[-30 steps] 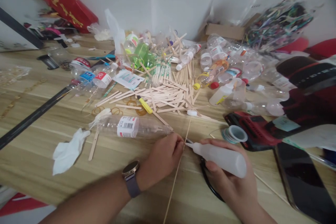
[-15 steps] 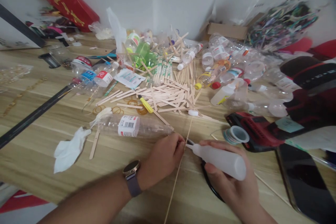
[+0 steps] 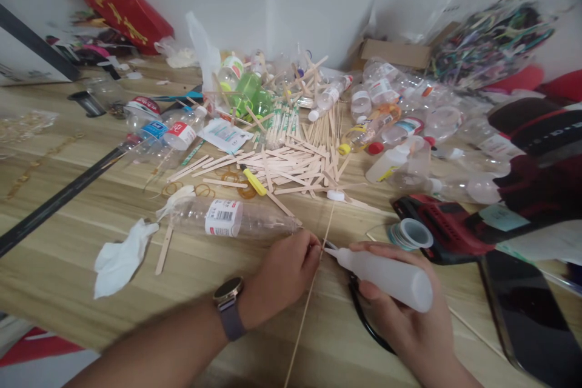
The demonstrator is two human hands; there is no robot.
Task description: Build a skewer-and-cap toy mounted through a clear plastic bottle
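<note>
My left hand, a watch on its wrist, is closed in a pinch on a long thin wooden skewer that lies across the wooden table. In my right hand is a white squeeze glue bottle, its nozzle pointing left at the spot where my left fingers pinch the skewer. A clear plastic bottle with a white barcode label lies on its side just beyond my left hand, its neck end close to my fingertips.
A heap of wooden craft sticks and several empty plastic bottles fill the table's middle and back. A crumpled white tissue lies at left. A tape roll, a red tool and a dark phone sit at right.
Almost nothing moves. The glue bottle has tilted and slid slightly to the right in my right hand; my left hand keeps its pinch on the skewer.
</note>
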